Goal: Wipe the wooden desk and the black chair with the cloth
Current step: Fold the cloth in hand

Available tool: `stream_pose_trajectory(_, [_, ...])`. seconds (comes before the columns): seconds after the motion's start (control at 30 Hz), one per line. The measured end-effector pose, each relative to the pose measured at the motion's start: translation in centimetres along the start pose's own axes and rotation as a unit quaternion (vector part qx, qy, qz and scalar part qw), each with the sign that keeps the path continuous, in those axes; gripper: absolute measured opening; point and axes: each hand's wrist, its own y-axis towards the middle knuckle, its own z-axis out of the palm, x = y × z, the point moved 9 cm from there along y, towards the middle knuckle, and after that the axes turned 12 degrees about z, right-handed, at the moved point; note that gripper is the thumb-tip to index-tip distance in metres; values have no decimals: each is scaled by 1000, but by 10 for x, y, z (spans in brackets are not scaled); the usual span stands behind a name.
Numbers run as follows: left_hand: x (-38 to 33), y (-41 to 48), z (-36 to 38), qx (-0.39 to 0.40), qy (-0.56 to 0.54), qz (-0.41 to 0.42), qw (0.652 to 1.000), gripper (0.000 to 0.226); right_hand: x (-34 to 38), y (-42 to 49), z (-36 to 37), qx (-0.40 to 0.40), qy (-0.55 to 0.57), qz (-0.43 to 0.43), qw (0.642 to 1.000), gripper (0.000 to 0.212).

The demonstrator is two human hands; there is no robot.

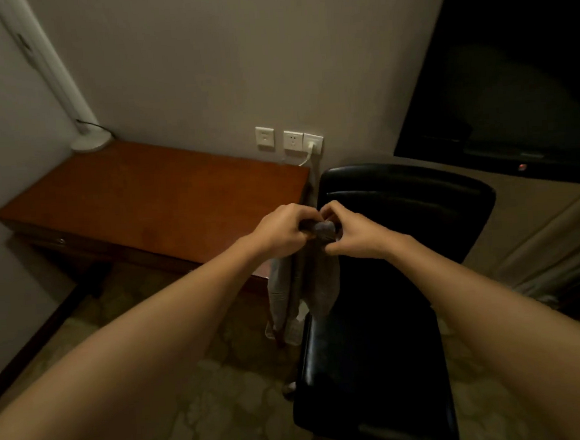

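As my left hand (pixel 282 232) and right hand (pixel 351 232) pinch the cloth (pixel 322 279) at its bunched top, fingers (pixel 300 215) curled round it, it hangs limp by the right front corner of the bench (pixel 149 195), over the black chair (pixel 391 315). Soft and light, I judge; best gathered into one palm.

Your table (pixel 149 195) gives open passage along its whole top; only the white lamp base (pixel 91 141) in the far left corner, against the wall (pixel 202 71), blocks it. The black chair (pixel 390 298) stands just beside the table's right end, and the cloth (pixel 307 287) hanging from your left hand (pixel 282 234) and right hand (pixel 355 236) fills that gap.
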Motion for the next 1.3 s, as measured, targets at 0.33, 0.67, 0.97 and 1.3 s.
stream_pose_trajectory(0.33, [20, -45, -64, -39, 113, -91, 989, 22, 71, 0, -19, -9, -70, -100, 992, 30])
stream_pose_trajectory(0.67, [69, -83, -107, -78, 243, -115, 960, 32, 145, 11, -23, -74, -32, -194, 978, 11])
stream_pose_trajectory(0.97, [151, -116, -110, -23, 3, -156, 988, 16, 180, 40, -13, -131, -59, -175, 974, 14])
stream_pose_trajectory(1.3, [199, -155, -177, -6, 107, -222, 969, 30, 164, 61, -18, -186, -88, -26, 978, 29])
